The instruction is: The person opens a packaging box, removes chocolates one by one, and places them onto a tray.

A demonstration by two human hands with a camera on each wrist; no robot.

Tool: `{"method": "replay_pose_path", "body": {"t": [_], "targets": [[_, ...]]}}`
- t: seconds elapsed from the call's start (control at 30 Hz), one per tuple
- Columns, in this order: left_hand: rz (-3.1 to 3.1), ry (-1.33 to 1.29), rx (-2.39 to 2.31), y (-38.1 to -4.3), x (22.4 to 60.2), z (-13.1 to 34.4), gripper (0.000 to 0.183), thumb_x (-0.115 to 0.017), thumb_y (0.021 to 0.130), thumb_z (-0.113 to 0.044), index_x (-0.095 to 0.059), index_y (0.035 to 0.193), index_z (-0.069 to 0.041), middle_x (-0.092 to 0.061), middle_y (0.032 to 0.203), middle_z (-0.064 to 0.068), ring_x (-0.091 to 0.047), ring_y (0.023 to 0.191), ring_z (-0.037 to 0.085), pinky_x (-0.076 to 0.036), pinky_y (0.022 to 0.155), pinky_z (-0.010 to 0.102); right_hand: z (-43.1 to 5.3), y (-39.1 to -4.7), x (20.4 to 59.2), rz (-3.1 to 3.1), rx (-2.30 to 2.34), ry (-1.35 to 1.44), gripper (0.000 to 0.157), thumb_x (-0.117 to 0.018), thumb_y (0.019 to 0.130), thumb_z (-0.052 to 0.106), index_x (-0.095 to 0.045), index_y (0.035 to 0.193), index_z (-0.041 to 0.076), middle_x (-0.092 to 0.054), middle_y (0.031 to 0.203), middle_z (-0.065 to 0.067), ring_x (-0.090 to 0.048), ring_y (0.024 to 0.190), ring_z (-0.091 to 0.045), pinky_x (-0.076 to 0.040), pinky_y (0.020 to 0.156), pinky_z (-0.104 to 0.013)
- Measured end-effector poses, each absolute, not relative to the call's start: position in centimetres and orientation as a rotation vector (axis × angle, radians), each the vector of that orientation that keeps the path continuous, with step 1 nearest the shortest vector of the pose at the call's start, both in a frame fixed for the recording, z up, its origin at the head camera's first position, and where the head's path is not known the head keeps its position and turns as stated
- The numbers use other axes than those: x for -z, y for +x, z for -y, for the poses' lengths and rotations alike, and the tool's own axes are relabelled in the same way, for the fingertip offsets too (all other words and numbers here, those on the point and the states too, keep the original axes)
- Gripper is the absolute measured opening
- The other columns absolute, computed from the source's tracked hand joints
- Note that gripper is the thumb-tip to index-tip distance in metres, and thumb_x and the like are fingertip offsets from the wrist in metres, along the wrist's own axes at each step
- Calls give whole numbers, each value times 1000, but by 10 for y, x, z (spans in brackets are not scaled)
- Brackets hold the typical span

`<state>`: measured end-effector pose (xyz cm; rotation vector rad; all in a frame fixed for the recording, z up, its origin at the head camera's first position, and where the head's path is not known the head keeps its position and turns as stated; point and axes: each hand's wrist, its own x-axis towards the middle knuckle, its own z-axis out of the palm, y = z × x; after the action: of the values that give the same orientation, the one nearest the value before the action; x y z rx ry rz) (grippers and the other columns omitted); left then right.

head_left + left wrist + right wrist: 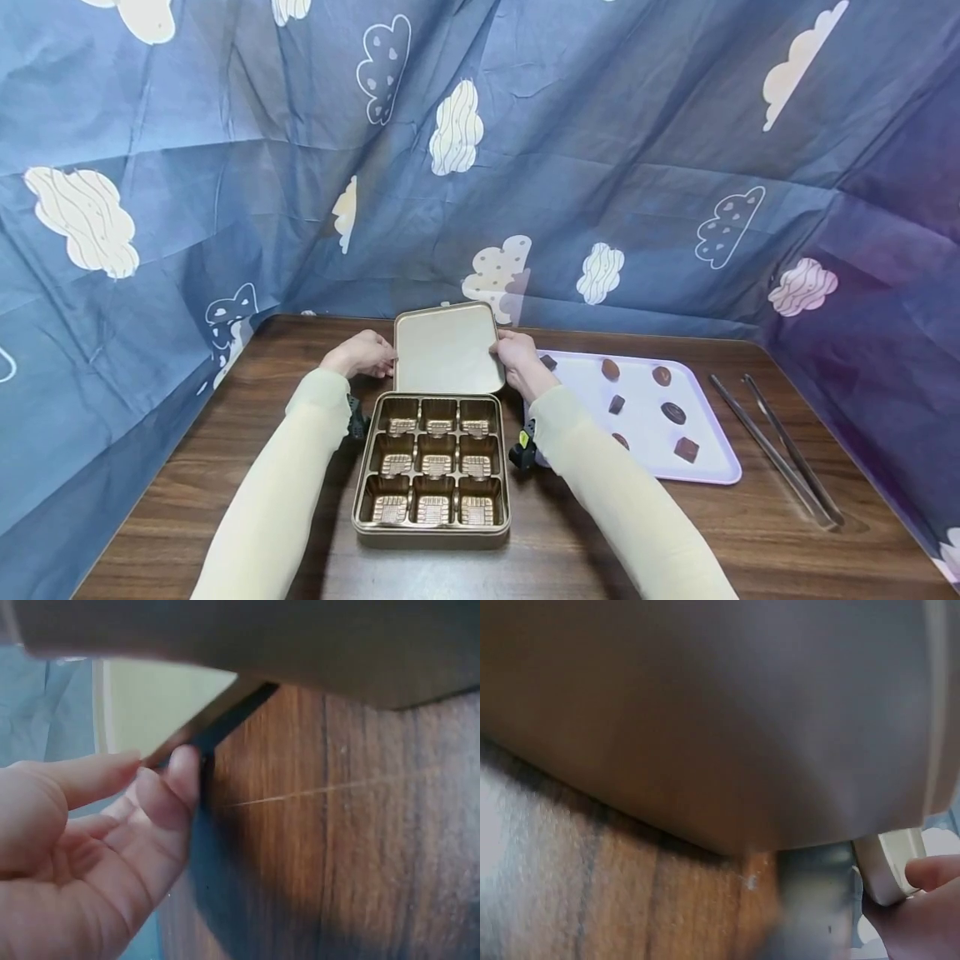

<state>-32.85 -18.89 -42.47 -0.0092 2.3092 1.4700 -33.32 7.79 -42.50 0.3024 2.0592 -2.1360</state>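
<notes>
In the head view, a square tin lid (447, 350) with a pale inner face stands tilted behind an open box (431, 540). The box has a gold insert of several compartments with no chocolates in them. My left hand (365, 353) pinches the lid's left edge between thumb and fingers; the left wrist view shows that hand (112, 847) close up at the rim. At the opposite edge, my right hand (522, 362) grips with the thumb on the inner face. Only part of the right hand (926, 915) shows in the right wrist view. Whether the lid touches the box, I cannot tell.
Right of the box lies a pale purple tray (645, 454) holding several chocolates, partly covered by the right arm. Metal tongs (770, 452) rest further right on the brown wooden table (217, 467). A blue cloud-patterned cloth (585, 167) hangs behind and at the sides.
</notes>
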Motion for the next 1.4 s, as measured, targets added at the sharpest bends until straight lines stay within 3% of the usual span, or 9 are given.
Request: {"method": "replay_pose_path", "body": {"t": [0.37, 0.57, 0.73, 1.03, 1.3, 1.4], "targets": [[-2382, 184, -1563, -338, 404, 193, 30, -44, 102, 0, -44, 123, 20, -59, 86, 13, -58, 67, 12, -54, 61, 23, -85, -335, 406, -2076, 2175, 155, 52, -48, 91, -7, -43, 142, -4, -55, 132, -23, -58, 112, -31, -52, 91, -37], [-2426, 215, -1532, -338, 404, 192, 29, -45, 101, 0, -46, 122, 20, -59, 87, 16, -58, 68, 15, -55, 63, 26, -85, -340, 413, -2124, 2147, 130, 52, -47, 93, -6, -41, 144, -5, -51, 137, -23, -56, 116, -31, -50, 95, -38], [-2508, 190, -1452, -336, 417, 194, 24, -46, 100, 1, -50, 116, 19, -60, 83, 17, -58, 62, 14, -55, 61, 26, -79, -342, 429, -2192, 2041, 74, 46, -41, 95, -3, -40, 140, -13, -51, 133, -28, -54, 115, -33, -48, 97, -38], [-2552, 95, -1414, -335, 429, 195, 26, -47, 98, 1, -50, 117, 19, -59, 81, 16, -58, 60, 14, -57, 65, 30, -68, -338, 441, -2264, 1896, 53, 51, -40, 95, 2, -32, 141, -16, -38, 143, -29, -36, 134, -37, -31, 112, -44], [-2633, 86, -1355, -334, 438, 198, 27, -51, 96, 2, -51, 117, 18, -65, 90, 23, -63, 63, 15, -58, 67, 32, -65, -337, 438, -2392, 1809, 15, 50, -42, 95, 3, -35, 140, -16, -37, 145, -30, -36, 134, -37, -32, 111, -43], [-2644, 80, -1361, -331, 439, 199, 29, -52, 96, 3, -51, 119, 19, -66, 96, 28, -65, 64, 18, -59, 67, 33, -67, -336, 437, -2403, 1792, -23, 46, -42, 95, 3, -40, 137, -17, -43, 140, -31, -41, 129, -37, -36, 108, -43]]}}
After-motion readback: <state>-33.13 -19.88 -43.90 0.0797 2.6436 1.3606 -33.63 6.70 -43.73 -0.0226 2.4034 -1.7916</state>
